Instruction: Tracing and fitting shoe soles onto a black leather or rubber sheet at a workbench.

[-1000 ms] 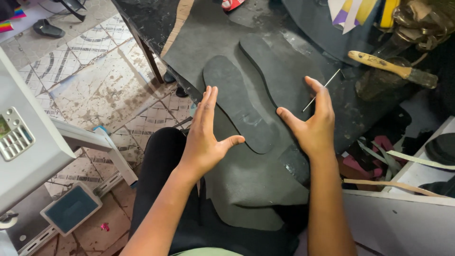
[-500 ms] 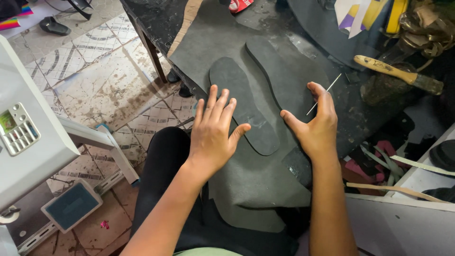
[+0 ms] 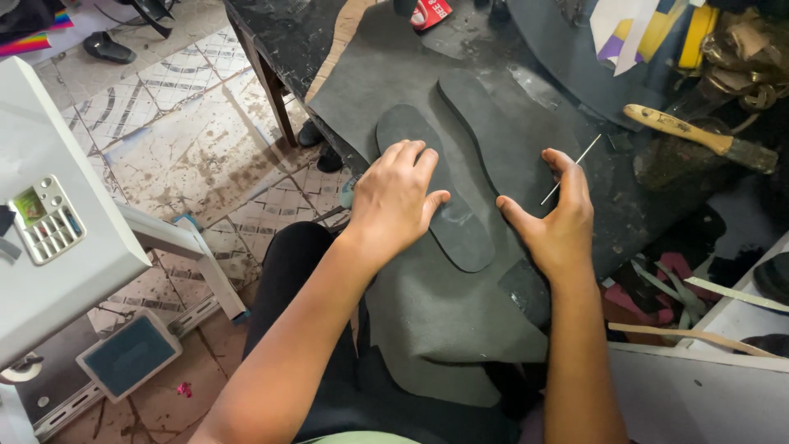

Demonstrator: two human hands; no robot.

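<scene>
Two dark grey sole-shaped pieces lie side by side on a large grey sheet (image 3: pixel 444 321) that hangs off a black worktable over my lap. My left hand (image 3: pixel 397 197) rests flat, fingers spread, on the nearer sole piece (image 3: pixel 456 226). My right hand (image 3: pixel 559 218) presses the edge of the farther sole piece (image 3: pixel 501 136) and pinches a thin white stick (image 3: pixel 570 158) between its fingers.
A wooden-handled brush (image 3: pixel 699 138) lies on the black worktable (image 3: pixel 283 33) to the right. Paper scraps and yellow items sit at the top right. A white machine (image 3: pixel 57 230) stands at the left over a stained tiled floor (image 3: pixel 185 148). White shelving (image 3: pixel 707 386) is at the lower right.
My left hand has moved right from beside the nearer sole piece and come down onto it. My right hand has stayed on the farther piece.
</scene>
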